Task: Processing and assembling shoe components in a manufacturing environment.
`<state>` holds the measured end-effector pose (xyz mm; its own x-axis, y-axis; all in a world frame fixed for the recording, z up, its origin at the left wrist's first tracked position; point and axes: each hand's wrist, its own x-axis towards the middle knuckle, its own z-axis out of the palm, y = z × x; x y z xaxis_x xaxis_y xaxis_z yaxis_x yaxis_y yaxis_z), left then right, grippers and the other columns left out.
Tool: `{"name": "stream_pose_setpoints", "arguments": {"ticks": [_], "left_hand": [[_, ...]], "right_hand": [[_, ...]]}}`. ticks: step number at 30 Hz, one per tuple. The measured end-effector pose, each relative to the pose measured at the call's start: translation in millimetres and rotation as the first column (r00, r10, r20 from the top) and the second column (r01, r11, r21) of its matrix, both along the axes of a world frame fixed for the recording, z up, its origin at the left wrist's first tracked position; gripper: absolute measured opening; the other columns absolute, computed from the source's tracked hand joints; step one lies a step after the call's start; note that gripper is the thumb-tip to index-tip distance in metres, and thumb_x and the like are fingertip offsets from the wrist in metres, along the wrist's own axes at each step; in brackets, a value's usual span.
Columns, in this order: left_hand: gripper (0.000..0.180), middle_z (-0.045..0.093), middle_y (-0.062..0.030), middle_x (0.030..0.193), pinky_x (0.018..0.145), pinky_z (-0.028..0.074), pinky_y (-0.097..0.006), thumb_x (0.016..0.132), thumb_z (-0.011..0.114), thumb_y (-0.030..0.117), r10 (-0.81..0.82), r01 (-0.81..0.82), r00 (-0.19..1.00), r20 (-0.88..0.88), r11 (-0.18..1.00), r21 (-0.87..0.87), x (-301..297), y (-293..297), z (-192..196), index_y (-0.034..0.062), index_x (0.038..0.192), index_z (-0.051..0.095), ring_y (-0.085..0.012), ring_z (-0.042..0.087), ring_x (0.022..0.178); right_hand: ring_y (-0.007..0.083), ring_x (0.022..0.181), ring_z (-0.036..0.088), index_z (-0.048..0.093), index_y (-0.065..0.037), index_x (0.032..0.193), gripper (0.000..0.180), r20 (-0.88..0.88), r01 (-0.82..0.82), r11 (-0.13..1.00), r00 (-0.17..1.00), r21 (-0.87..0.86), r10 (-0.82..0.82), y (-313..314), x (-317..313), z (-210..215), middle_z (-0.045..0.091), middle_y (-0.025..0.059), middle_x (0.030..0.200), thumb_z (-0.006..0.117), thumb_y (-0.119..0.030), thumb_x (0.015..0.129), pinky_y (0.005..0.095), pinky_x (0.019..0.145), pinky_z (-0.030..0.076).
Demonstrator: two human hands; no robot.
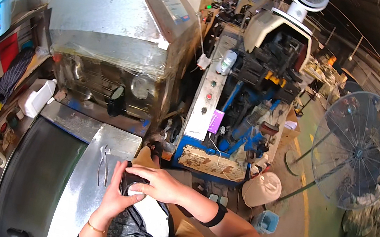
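Observation:
A black shoe upper with a white sole-shaped bottom (154, 219) facing up rests against my lap, its one end toward my hands. My left hand (114, 195) grips its left side, fingers stretched along the edge and thumb on the white bottom. Across the far end lies my right hand (160, 186), its fingers bent over the black edge and its thumb pressing the white surface. Part of the upper is hidden by both hands. Metal pliers (101, 164) lie on the steel tabletop (78, 190) left of my hands.
A dark conveyor belt (40, 176) runs along the left, below a metal hooded machine (116, 19) with a black item (116, 100) at its opening. Ahead stands a blue-framed machine (209, 165). A fan (358, 152), beige bin (261, 189) and blue container (265, 222) stand right.

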<state>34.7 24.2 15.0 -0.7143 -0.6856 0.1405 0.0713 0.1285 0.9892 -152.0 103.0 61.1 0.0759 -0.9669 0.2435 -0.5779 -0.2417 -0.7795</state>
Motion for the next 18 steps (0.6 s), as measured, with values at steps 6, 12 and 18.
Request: {"name": "stream_pose_setpoints", "arguments": {"ticks": [6,12,18], "left_hand": [[0.094,0.027,-0.0213,0.162,0.121,0.028,-0.039,0.076,0.084,0.007,0.053,-0.049,0.994,0.097,0.998,-0.043,-11.0,2.8,-6.8,0.0006,0.155,0.032,-0.0296,0.032,0.148],[0.09,0.029,-0.0267,0.161,0.121,0.027,-0.041,0.077,0.086,0.013,0.08,-0.042,0.988,0.133,0.963,-0.266,-16.0,4.6,-10.7,0.0016,0.151,0.036,-0.0326,0.03,0.15],[0.079,0.035,-0.0259,0.159,0.122,0.028,-0.042,0.076,0.085,0.017,0.21,-0.142,0.973,0.096,0.872,-0.469,-19.6,-8.3,9.1,0.0038,0.145,0.048,-0.0401,0.028,0.151]], "right_hand": [[0.0389,0.116,0.065,0.062,-0.005,0.133,0.045,0.004,0.057,0.998,0.998,-0.031,-0.057,0.5,2.5,-6.8,0.063,0.0227,0.133,0.071,-0.018,0.09,0.041,0.097,0.054],[0.0347,0.126,0.062,0.062,-0.006,0.135,0.046,0.065,0.181,0.981,0.982,-0.067,-0.177,18.0,4.7,-17.1,0.062,0.022,0.136,0.07,-0.011,0.09,0.0386,0.103,0.051],[0.0188,0.109,0.066,0.056,0.002,0.137,0.043,0.275,0.5,0.825,0.78,0.264,-0.561,80.4,38.5,-45.9,0.069,0.0194,0.116,0.064,-0.019,0.1,0.0322,0.094,0.05]]}}
